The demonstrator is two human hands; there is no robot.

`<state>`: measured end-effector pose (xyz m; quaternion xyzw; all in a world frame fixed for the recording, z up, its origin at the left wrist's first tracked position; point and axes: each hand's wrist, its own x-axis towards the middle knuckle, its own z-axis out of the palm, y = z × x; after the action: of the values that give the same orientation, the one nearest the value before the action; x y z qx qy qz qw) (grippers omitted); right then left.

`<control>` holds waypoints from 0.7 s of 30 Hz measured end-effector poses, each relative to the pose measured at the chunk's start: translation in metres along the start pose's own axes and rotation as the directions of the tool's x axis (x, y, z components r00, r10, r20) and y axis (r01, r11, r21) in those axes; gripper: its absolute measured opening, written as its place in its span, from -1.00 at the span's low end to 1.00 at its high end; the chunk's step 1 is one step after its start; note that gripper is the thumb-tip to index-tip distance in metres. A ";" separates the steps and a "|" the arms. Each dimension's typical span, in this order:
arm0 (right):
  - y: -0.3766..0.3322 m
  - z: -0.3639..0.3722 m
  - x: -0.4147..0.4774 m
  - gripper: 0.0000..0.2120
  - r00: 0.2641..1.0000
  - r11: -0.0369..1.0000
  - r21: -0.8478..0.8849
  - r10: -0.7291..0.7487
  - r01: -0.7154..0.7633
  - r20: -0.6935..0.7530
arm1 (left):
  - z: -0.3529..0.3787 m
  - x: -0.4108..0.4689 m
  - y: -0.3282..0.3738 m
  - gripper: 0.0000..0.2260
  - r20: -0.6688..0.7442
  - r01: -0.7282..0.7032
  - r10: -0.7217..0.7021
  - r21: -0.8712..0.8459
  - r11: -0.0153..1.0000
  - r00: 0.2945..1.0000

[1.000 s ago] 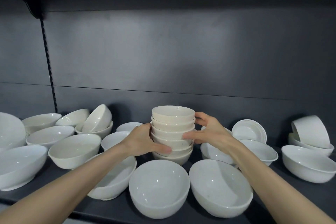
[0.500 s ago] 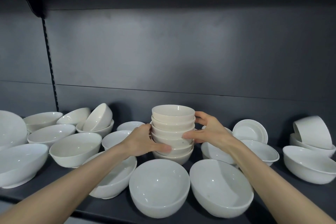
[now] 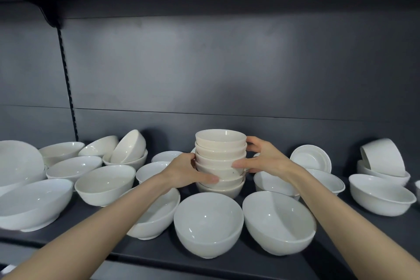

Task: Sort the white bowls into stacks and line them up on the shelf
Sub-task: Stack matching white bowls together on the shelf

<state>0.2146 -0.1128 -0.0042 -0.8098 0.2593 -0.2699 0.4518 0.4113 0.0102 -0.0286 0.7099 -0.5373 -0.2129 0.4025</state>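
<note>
Sitting at the front edge of the dark shelf (image 3: 159, 254), a large white bowl (image 3: 208, 225) leans beside a second large bowl (image 3: 279, 223). Just behind them, mid-shelf, the left hand (image 3: 184, 171) and right hand (image 3: 266, 159) clasp a stack of small cream bowls (image 3: 220, 161) from either side, fingers curled round its walls, thumbs across its front. Loose white bowls crowd both sides, and a grey back panel (image 3: 227, 75) rises behind.

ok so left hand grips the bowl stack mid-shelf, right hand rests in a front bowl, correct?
No. The right hand is not in a front bowl: it grips the bowl stack from its right side, opposite the left hand. The head view shows both hands on the stack.
</note>
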 end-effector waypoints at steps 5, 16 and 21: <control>-0.010 0.000 -0.006 -0.41 0.999 0.995 -0.096 0.024 -0.028 -0.034 | -0.007 -0.005 0.006 -0.65 -0.018 0.016 -0.015 0.067 0.998 1.000; -0.040 -0.022 -0.043 -0.49 0.983 0.868 -0.496 -0.088 -0.004 -0.162 | -0.024 -0.043 0.051 -0.68 -0.124 -0.082 0.179 0.553 0.829 0.976; -0.050 -0.047 -0.072 -0.57 0.985 0.784 -0.620 -0.097 -0.015 -0.146 | -0.008 -0.058 0.085 -0.56 -0.056 -0.160 0.272 0.688 0.708 0.961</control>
<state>0.1402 -0.0697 0.0456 -0.8925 0.3530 -0.2478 0.1318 0.3473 0.0588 0.0365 0.7535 -0.6245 0.1011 0.1790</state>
